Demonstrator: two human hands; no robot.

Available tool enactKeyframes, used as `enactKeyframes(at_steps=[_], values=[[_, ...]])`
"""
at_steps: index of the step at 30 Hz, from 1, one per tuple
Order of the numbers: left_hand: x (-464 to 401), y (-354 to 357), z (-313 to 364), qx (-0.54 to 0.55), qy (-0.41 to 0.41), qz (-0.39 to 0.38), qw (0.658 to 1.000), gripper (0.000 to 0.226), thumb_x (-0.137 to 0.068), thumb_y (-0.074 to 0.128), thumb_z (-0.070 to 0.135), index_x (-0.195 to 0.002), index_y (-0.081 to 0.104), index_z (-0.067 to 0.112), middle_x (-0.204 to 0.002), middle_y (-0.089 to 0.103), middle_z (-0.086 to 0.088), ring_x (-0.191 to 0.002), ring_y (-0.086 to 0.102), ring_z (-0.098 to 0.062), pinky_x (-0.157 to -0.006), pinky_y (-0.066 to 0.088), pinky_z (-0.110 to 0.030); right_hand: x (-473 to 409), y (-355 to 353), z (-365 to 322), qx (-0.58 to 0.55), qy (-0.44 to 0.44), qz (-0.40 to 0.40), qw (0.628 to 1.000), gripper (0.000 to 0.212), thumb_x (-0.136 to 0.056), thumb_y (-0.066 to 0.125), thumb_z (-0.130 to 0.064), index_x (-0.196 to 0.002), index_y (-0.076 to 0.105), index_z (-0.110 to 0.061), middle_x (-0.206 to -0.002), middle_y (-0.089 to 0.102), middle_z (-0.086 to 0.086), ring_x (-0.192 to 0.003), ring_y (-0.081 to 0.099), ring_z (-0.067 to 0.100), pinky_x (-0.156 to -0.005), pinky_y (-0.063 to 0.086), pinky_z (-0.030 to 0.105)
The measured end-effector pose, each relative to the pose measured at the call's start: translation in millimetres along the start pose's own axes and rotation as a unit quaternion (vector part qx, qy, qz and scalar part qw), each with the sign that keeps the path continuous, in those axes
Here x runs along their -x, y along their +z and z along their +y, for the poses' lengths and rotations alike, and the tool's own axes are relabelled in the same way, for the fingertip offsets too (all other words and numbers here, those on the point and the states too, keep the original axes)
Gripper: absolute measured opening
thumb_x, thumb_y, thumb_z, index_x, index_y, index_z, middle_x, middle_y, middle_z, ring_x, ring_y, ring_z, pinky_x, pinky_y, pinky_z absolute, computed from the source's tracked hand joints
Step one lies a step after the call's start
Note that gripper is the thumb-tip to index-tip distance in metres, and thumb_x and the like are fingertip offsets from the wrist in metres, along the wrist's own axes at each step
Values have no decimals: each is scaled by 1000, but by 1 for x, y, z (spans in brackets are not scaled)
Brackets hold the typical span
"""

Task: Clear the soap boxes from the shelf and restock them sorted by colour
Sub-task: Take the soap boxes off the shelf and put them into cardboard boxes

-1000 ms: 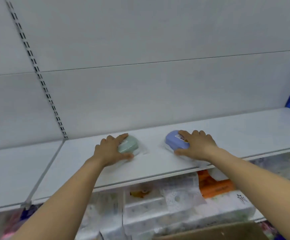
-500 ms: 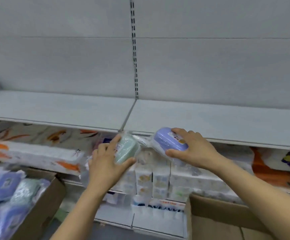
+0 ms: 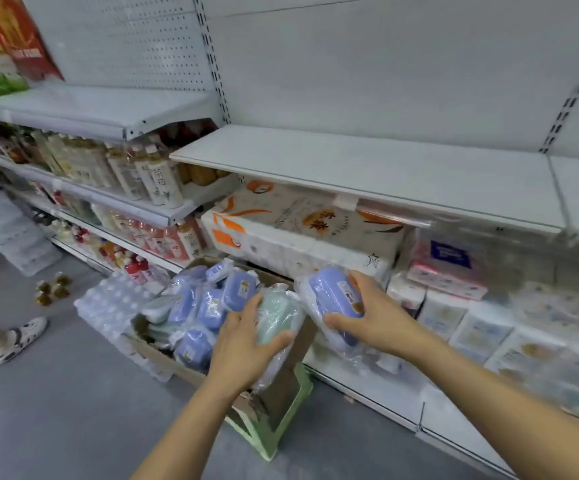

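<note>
My left hand (image 3: 243,344) grips a pale green soap box (image 3: 277,318) in clear wrap, held over the right end of a cardboard box (image 3: 163,356). My right hand (image 3: 367,315) grips a purple soap box (image 3: 333,296), also wrapped, just right of the green one. The cardboard box holds several wrapped purple soap boxes (image 3: 208,306) and a few green ones. The white shelf (image 3: 367,168) above stands bare.
The cardboard box rests on a green stool (image 3: 274,434). Tissue packs (image 3: 302,230) fill the shelf below the bare one. Bottled drinks (image 3: 156,181) line the shelves at left. A pack of water bottles (image 3: 108,306) lies on the floor, and a person's feet (image 3: 14,337) stand at far left.
Both hands lifted the green and purple soap boxes off the shelf and carried them down and left to the cardboard box. My view swung left and downward.
</note>
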State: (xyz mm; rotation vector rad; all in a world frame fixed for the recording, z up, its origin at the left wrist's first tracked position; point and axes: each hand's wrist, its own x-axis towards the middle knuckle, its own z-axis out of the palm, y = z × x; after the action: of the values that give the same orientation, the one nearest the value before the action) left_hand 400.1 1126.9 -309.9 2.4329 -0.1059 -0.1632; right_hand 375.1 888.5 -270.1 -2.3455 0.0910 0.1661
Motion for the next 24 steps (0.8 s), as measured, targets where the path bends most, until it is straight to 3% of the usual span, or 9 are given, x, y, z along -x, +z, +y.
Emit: enactKeyframes(at_steps=[2,8,14,17,21,24], values=[[-9,-17,-35,-1,-31,-9,999,88,-75,64,71,-147,21,46,-145,38,-1,-132,41,-23,-101,39,-36,-23,35,-20,-20,15,-30,999,101,-71,65,-68,-151,14,-33,-152,35,-6,-126,47,17,-99,45,40],[-56,-43,-120,-2,-108,-21,994,90,-75,64,71,-150,23,41,-147,37,-5,-133,40,-27,-104,39,-40,-97,118,-47,-64,95,-83,990,88,-81,67,-57,-148,23,-21,-143,45,1,-117,51,21,-90,43,33],[-132,-53,-173,15,-155,7,988,89,-79,63,67,-151,21,37,-150,34,-8,-138,32,-29,-108,37,-44,-182,180,-39,-91,174,-93,976,115,-69,60,-76,-153,13,-13,-151,39,7,-134,44,28,-105,41,41],[-178,-49,-190,-18,-158,5,987,91,-82,59,67,-154,14,32,-155,26,-11,-143,24,-31,-112,31,-45,-225,214,-31,-76,207,-111,969,105,-79,56,-71,-155,8,-18,-157,26,11,-141,31,31,-112,32,42],[-232,-28,-215,-72,-132,-104,983,91,-89,56,59,-156,3,31,-163,0,-7,-149,2,-30,-116,17,-48,-261,250,-23,-24,213,-181,960,88,-92,54,-49,-156,-2,-27,-163,-4,6,-150,9,26,-115,21,34],[-251,-15,-235,-115,-110,-172,972,88,-91,55,52,-155,-2,35,-163,-5,-3,-149,3,-30,-117,19,-49,-273,262,-18,-12,211,-180,961,93,-89,58,-48,-154,-7,-35,-163,-2,6,-147,18,28,-106,31,33]])
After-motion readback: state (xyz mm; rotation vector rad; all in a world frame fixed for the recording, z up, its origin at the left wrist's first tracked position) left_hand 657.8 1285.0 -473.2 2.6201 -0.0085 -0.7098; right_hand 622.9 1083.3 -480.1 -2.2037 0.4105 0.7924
